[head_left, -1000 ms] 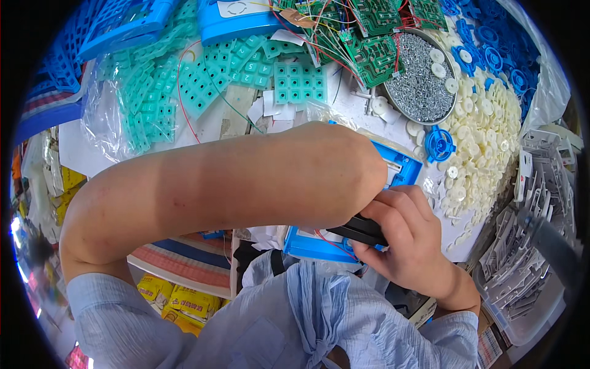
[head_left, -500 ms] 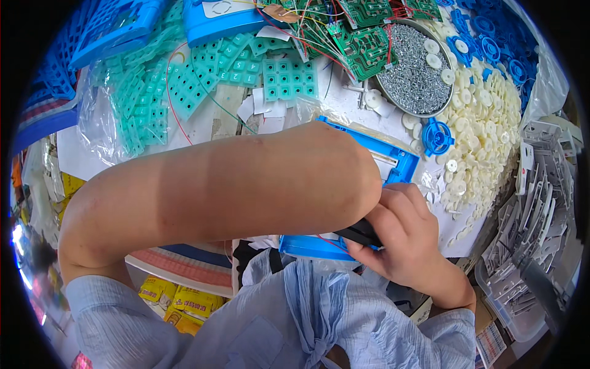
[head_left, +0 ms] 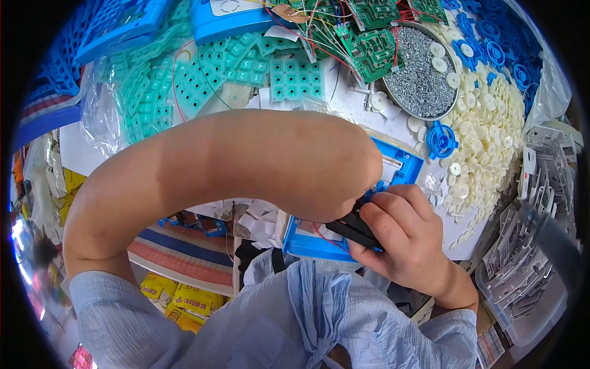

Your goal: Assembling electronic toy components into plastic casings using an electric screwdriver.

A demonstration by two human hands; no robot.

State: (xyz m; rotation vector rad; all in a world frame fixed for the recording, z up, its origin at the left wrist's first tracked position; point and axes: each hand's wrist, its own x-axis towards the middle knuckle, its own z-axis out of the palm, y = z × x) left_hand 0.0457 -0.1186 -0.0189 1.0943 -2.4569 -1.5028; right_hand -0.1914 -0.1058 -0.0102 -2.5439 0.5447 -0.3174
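Observation:
Close in front of me lies a blue plastic casing (head_left: 301, 245) with white inside, tilted on the worktop and partly covered by my arms. My right hand (head_left: 402, 230) is closed around an elongated black part (head_left: 355, 230) above the casing. My left forearm reaches across from the left, and my left hand (head_left: 359, 169) is bent down over the casing against the black part. Its fingers are mostly hidden behind the hand and wrist. A thin red wire (head_left: 326, 237) runs inside the casing near the black part.
Teal rubber keypads (head_left: 297, 80) and green circuit boards (head_left: 372, 52) with wires lie at the back. A round tray of screws (head_left: 418, 83) stands beside heaped cream discs (head_left: 485, 135). Blue rings (head_left: 441, 140) lie at the right. A clear bin (head_left: 528, 313) holds grey parts.
My left wrist has risen and bent more, and its forearm has shifted, baring more of the casing's near side and the black part. My right hand stays closed on that part.

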